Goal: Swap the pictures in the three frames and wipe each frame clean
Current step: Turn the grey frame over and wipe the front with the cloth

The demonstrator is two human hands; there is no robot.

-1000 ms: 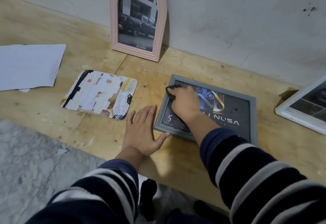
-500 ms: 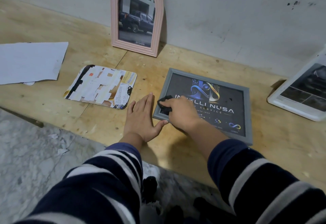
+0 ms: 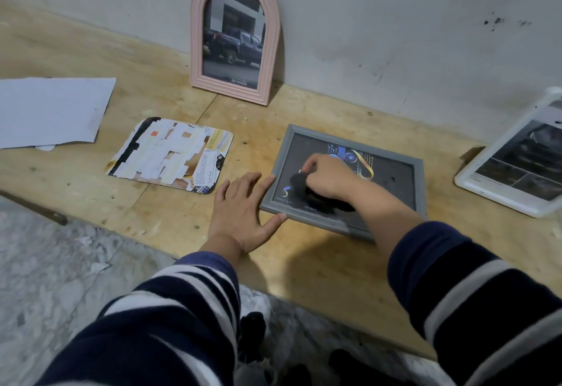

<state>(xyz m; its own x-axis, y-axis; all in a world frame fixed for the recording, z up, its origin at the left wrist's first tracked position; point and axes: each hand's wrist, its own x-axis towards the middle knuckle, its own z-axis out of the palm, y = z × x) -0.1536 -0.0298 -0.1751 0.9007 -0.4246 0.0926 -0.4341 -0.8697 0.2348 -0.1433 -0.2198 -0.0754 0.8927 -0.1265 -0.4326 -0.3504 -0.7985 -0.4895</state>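
**Hands pin and wipe the grey frame**

Left hand (image 3: 243, 209), fingers flat, braces the grey frame (image 3: 419, 184) at its near-left corner — light and likely to slide. Right hand (image 3: 327, 177) just beyond clutches a soft black cloth (image 3: 307, 192) on the probably fragile glazing. Farther off leans the pink frame (image 3: 234, 35).

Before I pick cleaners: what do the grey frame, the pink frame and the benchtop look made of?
Grey frame: matte, plastic or painted wood; can't tell which. Pink frame: ridged, satin moulding, likely plastic or resin. Benchtop: bare plywood, with visible grain, seams and stains.
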